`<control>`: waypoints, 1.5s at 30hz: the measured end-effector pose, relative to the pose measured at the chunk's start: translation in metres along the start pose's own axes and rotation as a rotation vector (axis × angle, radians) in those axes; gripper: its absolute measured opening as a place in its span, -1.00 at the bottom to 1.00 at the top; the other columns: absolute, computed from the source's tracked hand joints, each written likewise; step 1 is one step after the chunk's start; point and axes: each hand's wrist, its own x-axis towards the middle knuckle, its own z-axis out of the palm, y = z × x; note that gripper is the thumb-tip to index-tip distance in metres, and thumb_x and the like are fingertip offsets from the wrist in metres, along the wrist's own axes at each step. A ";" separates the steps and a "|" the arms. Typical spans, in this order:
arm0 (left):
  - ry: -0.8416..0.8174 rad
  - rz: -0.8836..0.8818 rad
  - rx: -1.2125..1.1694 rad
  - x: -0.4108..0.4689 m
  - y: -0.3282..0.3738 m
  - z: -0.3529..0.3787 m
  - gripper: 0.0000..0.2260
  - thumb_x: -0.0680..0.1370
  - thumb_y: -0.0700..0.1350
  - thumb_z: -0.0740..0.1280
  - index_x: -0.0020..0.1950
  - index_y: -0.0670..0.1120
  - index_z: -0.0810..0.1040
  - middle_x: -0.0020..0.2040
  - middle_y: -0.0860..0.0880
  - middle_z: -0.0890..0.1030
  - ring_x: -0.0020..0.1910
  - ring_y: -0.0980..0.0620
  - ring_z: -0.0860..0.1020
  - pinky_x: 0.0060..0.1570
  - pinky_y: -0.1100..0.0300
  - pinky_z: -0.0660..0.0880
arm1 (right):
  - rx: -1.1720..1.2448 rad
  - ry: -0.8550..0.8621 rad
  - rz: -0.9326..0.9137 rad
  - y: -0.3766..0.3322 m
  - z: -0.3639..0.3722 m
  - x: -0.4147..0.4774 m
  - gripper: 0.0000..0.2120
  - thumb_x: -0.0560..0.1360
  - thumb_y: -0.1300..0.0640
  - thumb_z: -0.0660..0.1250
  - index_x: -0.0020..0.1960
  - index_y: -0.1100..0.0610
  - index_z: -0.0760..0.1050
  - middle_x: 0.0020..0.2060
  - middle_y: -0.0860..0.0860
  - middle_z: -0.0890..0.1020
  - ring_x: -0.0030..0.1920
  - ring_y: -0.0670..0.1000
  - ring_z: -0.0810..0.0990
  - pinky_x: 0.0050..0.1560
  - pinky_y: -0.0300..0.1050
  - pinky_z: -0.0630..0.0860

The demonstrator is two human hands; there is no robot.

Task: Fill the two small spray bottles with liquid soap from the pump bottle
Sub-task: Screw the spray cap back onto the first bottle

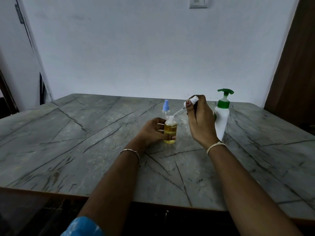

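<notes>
Spray bottle one (170, 131) is standing mid-tabletop (85, 133), pretty much full of yellow soap, with its top off. Left hand (151, 132) is wrapped around it, thumb across the front near the bottom. Right hand (200, 120) is up and to the right of it, pinching the white spray top (193, 99). Its thin dip tube (178, 112) slants down to the bottle's neck, though I can't tell if the tip is inside. Second spray bottle (166, 108), clear with a blue top on, stands just behind the first. White pump bottle (221, 120) with the green pump is upright just right of the right hand.
</notes>
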 end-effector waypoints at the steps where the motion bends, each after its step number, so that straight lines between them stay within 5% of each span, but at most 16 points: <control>1: 0.000 -0.004 0.000 0.000 0.000 0.000 -0.55 0.34 -0.33 0.51 0.15 -0.11 0.44 0.01 -0.02 0.59 -0.02 0.10 0.59 -0.15 0.31 0.58 | 0.009 0.009 -0.003 -0.001 0.000 0.000 -0.79 0.62 -0.05 0.08 0.02 0.09 0.33 -0.12 -0.01 0.59 -0.12 -0.03 0.58 -0.14 -0.06 0.53; 7: 0.008 -0.010 -0.017 0.001 -0.003 0.000 -0.54 0.34 -0.34 0.51 0.16 -0.13 0.45 0.06 -0.10 0.61 0.00 0.03 0.61 -0.07 0.25 0.60 | 0.100 0.102 -0.003 -0.002 -0.002 0.004 -0.83 0.64 -0.03 0.07 0.03 0.06 0.29 -0.20 -0.14 0.48 -0.19 -0.02 0.53 -0.15 0.06 0.54; 11: 0.002 -0.028 -0.010 0.002 -0.003 0.000 -0.53 0.34 -0.33 0.51 0.18 -0.12 0.44 0.13 -0.13 0.59 0.09 -0.04 0.60 0.03 0.15 0.58 | 0.027 0.023 -0.021 -0.002 0.001 0.000 -0.73 0.62 -0.09 0.05 0.03 0.12 0.33 -0.14 -0.01 0.56 -0.16 -0.01 0.56 -0.15 0.04 0.53; 16: 0.007 -0.026 -0.024 0.000 0.001 0.002 -0.53 0.33 -0.34 0.51 0.16 -0.13 0.44 0.00 -0.04 0.60 -0.02 0.05 0.60 -0.17 0.31 0.58 | -0.047 -0.162 -0.002 0.006 0.009 -0.004 -0.71 0.61 -0.11 0.07 0.04 0.10 0.36 -0.09 0.04 0.57 -0.11 0.02 0.54 -0.12 0.03 0.50; 24: -0.021 -0.006 -0.006 0.002 -0.002 0.002 -0.52 0.36 -0.40 0.48 0.19 -0.14 0.42 0.08 -0.13 0.60 0.05 -0.06 0.60 -0.03 0.20 0.58 | 0.180 -0.276 0.223 0.002 0.015 -0.003 -0.71 0.56 0.12 0.30 0.27 0.04 0.45 -0.03 -0.09 0.57 -0.06 -0.25 0.50 -0.11 -0.52 0.34; 28: -0.003 0.006 -0.014 0.003 -0.004 0.004 -0.50 0.35 -0.34 0.51 0.24 -0.17 0.45 0.10 -0.16 0.62 0.08 -0.09 0.61 0.09 0.08 0.56 | 0.160 -0.321 0.213 0.004 0.019 -0.005 -0.70 0.56 0.13 0.29 0.28 -0.03 0.45 0.01 -0.05 0.59 0.05 -0.12 0.52 0.02 -0.32 0.40; 35: 0.014 0.056 -0.011 0.003 -0.005 0.008 -0.57 0.37 -0.22 0.52 0.21 -0.13 0.52 0.09 -0.12 0.65 0.05 0.01 0.62 0.10 0.15 0.55 | 0.304 -0.378 0.317 0.002 0.015 -0.004 -0.79 0.58 0.14 0.26 0.20 0.04 0.51 -0.03 -0.16 0.59 -0.06 -0.32 0.51 -0.13 -0.56 0.37; 40: -0.004 0.073 -0.012 0.003 -0.006 0.007 -0.62 0.40 -0.26 0.50 0.19 -0.14 0.55 0.07 -0.12 0.64 0.03 0.01 0.62 0.11 0.14 0.55 | 0.464 -0.401 0.392 0.000 0.011 -0.004 -0.84 0.56 0.21 0.28 0.11 0.04 0.53 -0.02 -0.06 0.63 -0.09 -0.33 0.57 -0.06 -0.49 0.43; 45: -0.025 0.069 -0.035 0.003 -0.005 0.007 -0.65 0.40 -0.29 0.48 0.15 -0.11 0.53 0.00 -0.06 0.64 -0.03 0.06 0.62 0.04 0.23 0.57 | 0.345 -0.316 0.394 0.003 0.015 -0.004 -0.76 0.47 0.16 0.42 0.11 0.17 0.53 -0.07 -0.04 0.61 -0.12 -0.22 0.55 -0.10 -0.35 0.44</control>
